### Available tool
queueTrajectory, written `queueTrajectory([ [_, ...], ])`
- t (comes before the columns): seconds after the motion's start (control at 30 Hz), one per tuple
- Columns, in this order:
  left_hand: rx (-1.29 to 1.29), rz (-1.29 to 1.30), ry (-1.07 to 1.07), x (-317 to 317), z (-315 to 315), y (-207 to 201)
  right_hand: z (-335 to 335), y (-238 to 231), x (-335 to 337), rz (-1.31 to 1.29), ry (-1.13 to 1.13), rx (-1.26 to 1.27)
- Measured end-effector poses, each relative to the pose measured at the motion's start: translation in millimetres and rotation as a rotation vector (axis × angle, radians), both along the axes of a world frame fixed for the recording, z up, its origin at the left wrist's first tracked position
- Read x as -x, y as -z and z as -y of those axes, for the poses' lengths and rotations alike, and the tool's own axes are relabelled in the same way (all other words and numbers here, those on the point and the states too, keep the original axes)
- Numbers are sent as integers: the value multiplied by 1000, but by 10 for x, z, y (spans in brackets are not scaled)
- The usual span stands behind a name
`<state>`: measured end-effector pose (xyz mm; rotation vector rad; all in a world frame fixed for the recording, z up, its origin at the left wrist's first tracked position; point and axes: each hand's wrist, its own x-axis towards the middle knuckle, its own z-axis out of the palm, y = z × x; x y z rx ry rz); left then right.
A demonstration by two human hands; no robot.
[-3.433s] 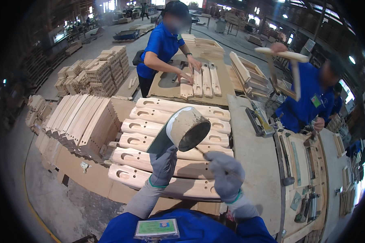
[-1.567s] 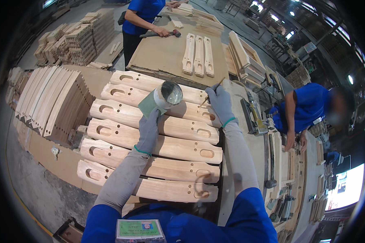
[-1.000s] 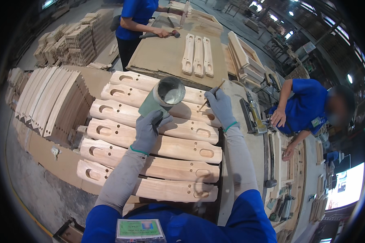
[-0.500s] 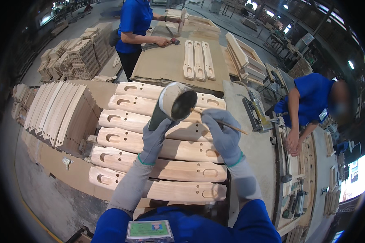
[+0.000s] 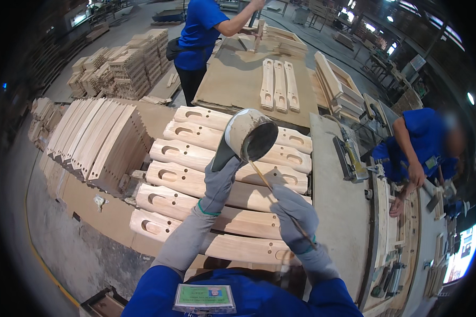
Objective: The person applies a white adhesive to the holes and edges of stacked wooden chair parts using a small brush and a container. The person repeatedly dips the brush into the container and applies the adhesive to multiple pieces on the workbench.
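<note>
My left hand (image 5: 220,182), in a grey glove, is closed around a tilted cup-like container (image 5: 237,128) with a pale, stained rim and a dark inside. A thin wooden stick (image 5: 263,177) runs through the closed fingers of my gloved right hand (image 5: 295,214). Its far tip reaches the container's lower lip; whether it touches cannot be told. Beneath both hands lies a row of several pale wooden slats (image 5: 177,173), side by side, each with oval slots and small round holes near its ends. My forearms cover parts of the nearest slats.
Stacked curved wooden pieces (image 5: 98,140) stand to the left. Ahead, three slats (image 5: 280,87) lie on another table, where a person in blue (image 5: 198,37) works. On the right bench rests a clamp-like tool (image 5: 349,156); beyond it another person (image 5: 423,137) handles wooden parts.
My right hand has drawn down toward me, and the stick now slants from the container's lip to my wrist. The container stays in my left hand. The far co-worker has raised an arm.
</note>
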<state>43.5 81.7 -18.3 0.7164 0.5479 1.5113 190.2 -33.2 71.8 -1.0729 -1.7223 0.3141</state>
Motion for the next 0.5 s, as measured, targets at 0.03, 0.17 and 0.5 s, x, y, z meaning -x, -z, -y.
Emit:
queueTrajectory([
  [0.03,-35,35,22,-7,7,-33,32,-20,-39,-103,-41,8],
  [0.17,-133,152,126,-28,81,-231,-85,-8,-60,-241,-20,-12],
  [0.5,-55,101,126,-80,-19,-10,-176,126,-63,-321,8,41],
])
